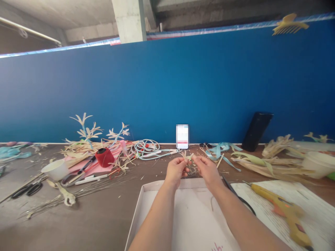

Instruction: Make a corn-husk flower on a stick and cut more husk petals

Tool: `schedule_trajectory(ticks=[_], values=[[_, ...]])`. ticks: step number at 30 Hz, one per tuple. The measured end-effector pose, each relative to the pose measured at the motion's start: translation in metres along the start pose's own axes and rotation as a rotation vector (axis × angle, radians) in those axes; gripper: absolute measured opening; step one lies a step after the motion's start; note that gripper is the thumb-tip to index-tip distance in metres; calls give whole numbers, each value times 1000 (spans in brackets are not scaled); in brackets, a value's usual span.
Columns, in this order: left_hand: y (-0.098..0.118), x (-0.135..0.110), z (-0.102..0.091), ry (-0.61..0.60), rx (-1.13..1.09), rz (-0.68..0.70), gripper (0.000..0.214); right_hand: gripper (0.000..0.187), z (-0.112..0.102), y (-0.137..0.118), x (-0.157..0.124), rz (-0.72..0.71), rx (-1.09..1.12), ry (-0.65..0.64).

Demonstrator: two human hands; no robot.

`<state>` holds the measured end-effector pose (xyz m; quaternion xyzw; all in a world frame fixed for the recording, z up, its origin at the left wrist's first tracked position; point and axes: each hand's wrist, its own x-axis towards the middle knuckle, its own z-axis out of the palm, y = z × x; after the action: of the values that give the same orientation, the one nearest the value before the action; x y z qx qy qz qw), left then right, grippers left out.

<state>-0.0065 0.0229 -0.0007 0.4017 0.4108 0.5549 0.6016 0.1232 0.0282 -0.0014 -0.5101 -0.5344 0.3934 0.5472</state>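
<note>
My left hand (176,170) and my right hand (208,169) meet above the far edge of a shallow white box lid (146,205). Both pinch a small pale piece of dried corn husk (189,157) between their fingertips. The husk piece is thin and partly hidden by my fingers. Both forearms reach forward over the lid.
A yellow glue gun (285,209) lies on a white board at the right. Black scissors (26,190), wires, a red spool (104,157), a white cup (55,169) and husk flowers (86,131) crowd the left. A phone (182,136) leans on the blue wall (167,90). Husks (264,162) pile at the right.
</note>
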Motion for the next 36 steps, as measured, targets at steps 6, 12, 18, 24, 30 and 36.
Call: schedule_trajectory(ticks=[6,12,18,24,30,36], values=[[-3,0,0,-87,54,42,31,28,5,-4,-4,93,227,-26],[-4,0,0,-126,61,82,32,29,2,-5,-3,16,139,-8],[-3,0,0,-113,44,55,31,29,1,-6,-2,-82,70,55],[-3,1,1,-103,-3,26,29,22,0,-12,-5,-125,7,91],[-4,2,0,-98,16,41,29,20,1,-15,-12,-240,-60,118],[-4,2,2,-75,53,71,26,21,3,-9,-13,-333,-186,166]])
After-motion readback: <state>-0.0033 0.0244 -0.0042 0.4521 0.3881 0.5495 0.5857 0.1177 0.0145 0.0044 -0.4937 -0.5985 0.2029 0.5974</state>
